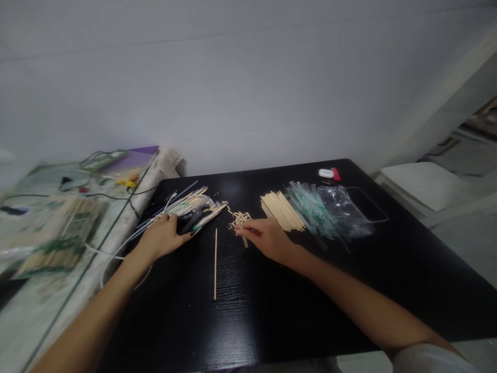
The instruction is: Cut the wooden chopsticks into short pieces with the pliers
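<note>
My left hand (165, 234) lies at the left of the black table, thumb and fingers apart. It rests at the edge of a pile of wrapped sticks (186, 203), close to a black-handled cutting tool (193, 217). With thumb and forefinger together, my right hand (274, 238) pinches a short pale stick piece (245, 240). Just behind those fingertips is a small heap of cut stick pieces (239, 216). One long wooden stick (216, 267) lies alone between my hands. To the right sits a row of bare wooden sticks (282, 211).
Clear and green plastic wrappers (310, 207) lie right of the sticks, beside a phone-shaped outline (367, 204). A white case (325, 173) is at the back. A white cable (112, 259) hangs at the left edge. Packed sticks (64, 233) cover the glass side table.
</note>
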Demonstrator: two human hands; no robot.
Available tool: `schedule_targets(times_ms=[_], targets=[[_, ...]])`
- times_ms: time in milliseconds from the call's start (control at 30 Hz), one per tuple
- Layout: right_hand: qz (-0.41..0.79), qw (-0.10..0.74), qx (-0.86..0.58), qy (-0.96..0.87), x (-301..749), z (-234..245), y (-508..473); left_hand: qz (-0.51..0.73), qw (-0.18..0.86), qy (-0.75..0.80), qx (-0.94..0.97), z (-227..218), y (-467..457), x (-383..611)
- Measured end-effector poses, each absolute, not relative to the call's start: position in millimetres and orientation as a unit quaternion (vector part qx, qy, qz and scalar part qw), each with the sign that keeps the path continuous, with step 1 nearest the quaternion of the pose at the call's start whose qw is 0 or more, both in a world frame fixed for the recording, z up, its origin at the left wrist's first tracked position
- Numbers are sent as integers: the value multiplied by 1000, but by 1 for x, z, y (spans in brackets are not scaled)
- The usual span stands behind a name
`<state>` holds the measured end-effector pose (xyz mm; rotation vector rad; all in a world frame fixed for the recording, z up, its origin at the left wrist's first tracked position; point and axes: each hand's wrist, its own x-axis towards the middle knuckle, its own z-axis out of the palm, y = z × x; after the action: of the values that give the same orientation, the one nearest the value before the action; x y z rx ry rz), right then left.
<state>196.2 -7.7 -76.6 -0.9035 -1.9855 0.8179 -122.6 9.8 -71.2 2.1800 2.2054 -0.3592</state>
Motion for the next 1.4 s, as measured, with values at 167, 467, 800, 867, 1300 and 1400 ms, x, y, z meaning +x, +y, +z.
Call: schedule_targets(times_ms=[167, 467, 800, 867, 1300, 1400], targets=[[320, 390, -355, -787, 197, -75, -7, -106, 27, 714, 691, -73, 12, -119], [317, 412, -349, -780, 196, -84, -5, -22, -41, 719, 694, -54, -11, -103], [287, 399, -346, -799, 197, -83, -5, 90, -44, 598, 795, -20, -71, -57], [277, 400, -348, -801, 197, -84, -5, 78, -57, 596, 797, -19, -73, -50], [225, 402, -368, -808, 195, -90, -7, 36, -77, 590, 803, -17, -76, -29], [222, 404, -361, -811, 195, -91, -7, 18, -70, 596, 800, -14, -77, -26]])
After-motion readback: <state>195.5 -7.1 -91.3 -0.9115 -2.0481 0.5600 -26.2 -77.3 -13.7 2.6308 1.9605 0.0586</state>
